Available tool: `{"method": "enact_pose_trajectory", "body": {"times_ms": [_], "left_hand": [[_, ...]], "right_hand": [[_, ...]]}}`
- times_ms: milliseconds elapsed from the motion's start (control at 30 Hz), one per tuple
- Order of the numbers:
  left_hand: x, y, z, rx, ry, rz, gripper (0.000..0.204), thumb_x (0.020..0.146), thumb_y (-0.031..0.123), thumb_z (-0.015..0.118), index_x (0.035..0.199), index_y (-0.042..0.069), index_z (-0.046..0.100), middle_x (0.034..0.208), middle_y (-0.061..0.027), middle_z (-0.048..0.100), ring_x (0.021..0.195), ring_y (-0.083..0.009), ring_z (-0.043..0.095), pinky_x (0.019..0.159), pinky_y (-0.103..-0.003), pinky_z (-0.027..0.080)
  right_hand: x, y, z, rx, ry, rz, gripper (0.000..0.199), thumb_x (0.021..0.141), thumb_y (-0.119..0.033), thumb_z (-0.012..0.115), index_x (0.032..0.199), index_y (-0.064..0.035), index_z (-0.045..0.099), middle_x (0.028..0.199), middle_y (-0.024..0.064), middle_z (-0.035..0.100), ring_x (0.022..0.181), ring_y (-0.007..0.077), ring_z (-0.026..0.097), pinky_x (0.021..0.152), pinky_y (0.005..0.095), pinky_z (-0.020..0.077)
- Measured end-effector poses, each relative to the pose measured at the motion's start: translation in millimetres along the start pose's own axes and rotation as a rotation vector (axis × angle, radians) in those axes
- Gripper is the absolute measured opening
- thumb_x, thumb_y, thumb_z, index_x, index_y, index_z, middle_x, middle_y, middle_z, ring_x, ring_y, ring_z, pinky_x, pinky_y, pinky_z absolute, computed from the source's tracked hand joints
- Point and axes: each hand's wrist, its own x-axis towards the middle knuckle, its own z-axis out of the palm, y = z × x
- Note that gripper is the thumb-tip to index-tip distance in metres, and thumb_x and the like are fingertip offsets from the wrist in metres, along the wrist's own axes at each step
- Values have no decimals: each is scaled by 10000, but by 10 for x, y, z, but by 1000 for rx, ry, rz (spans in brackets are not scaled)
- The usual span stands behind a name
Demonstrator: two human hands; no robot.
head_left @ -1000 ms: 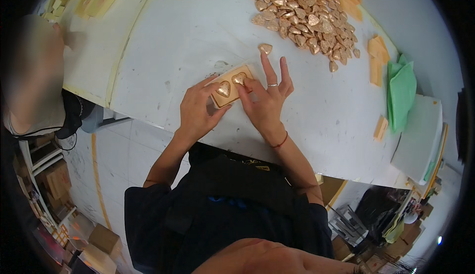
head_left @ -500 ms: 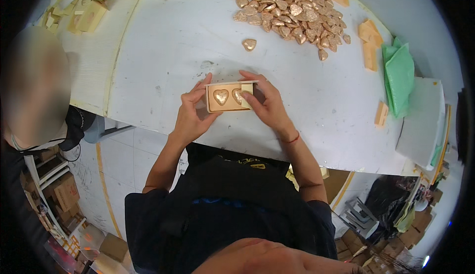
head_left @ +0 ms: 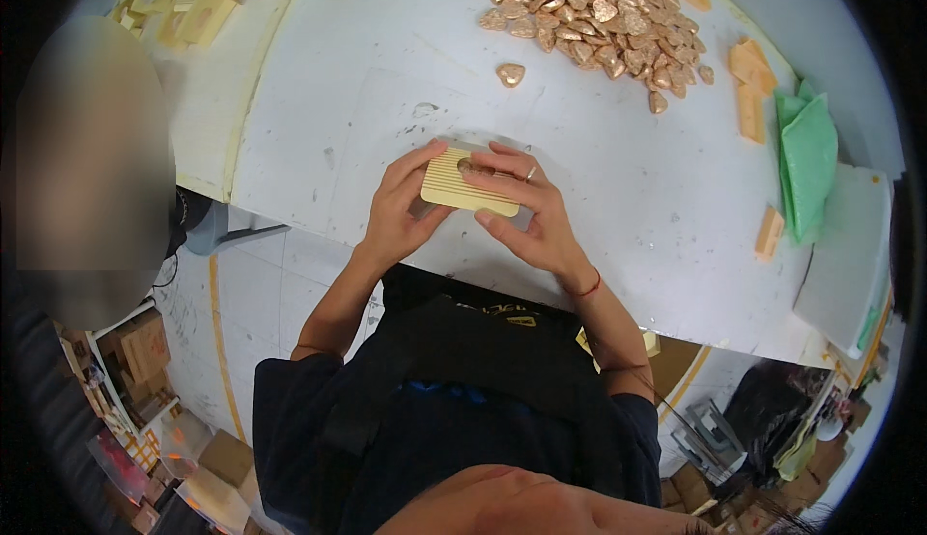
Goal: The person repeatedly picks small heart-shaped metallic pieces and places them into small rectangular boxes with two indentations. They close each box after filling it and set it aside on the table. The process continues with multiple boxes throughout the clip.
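A small gold box [head_left: 466, 188] with a ribbed face sits between both hands, held just above the near edge of the white table [head_left: 618, 197]. The ribbed side faces up, and a small round hole shows near its far edge.

The left hand [head_left: 401, 211] grips the box's left end, thumb along the far corner and fingers curled under the near side, closed on it. The right hand [head_left: 531, 211] covers the box's right half: its fingers lie across the top, fingertips reaching toward the hole, and the thumb presses the near edge. It too is closed on the box. A ring shows on one finger of the right hand, and a thin red string [head_left: 586, 287] circles the right wrist.

A clear plastic piece [head_left: 483, 146] lies flat on the table, partly under the hands, just beyond the box.

Farther out from the hands, a single gold heart-shaped piece [head_left: 510, 74] lies alone on the table. Beyond it and to the right is a large heap of gold hearts [head_left: 589, 9]. To the right of the right hand, well apart, lie some orange-tan flat pieces [head_left: 751, 86], another one [head_left: 770, 232] nearer the table's edge, and a folded green sheet [head_left: 809, 163]. Far to the upper left of the left hand, a scatter of pale gold boxes [head_left: 193, 4] rests on the table.
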Motion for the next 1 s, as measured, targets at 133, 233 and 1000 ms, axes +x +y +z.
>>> {"method": "enact_pose_trajectory", "body": {"times_ms": [133, 233, 1000], "left_hand": [[-10, 7, 49, -339, 79, -86, 386, 750, 22, 825, 1071, 35, 611, 1424, -131, 537, 1307, -315, 522, 1084, -425, 428], [11, 4, 64, -571, 135, -16, 387, 768, 42, 819, 1103, 53, 625, 1408, -129, 553, 1308, -316, 525, 1109, -458, 407], [138, -95, -357, 220, -108, 361, 195, 755, 25, 790, 922, 101, 724, 1249, -95, 667, 1177, -308, 641, 965, -377, 536]], "right_hand": [[-72, 106, 145, -25, 107, -23, 521, 777, -13, 728, 1272, -168, 684, 1344, 61, 610, 1288, 363, 500, 1116, 473, 388], [-103, 126, 151, -175, 87, -51, 560, 759, 18, 729, 1278, -188, 679, 1367, 31, 595, 1282, 357, 500, 1128, 480, 382], [-242, 0, 22, -518, 61, -197, 294, 761, -53, 754, 1045, -130, 744, 1363, 25, 608, 1281, 286, 524, 1108, 524, 400]]}}
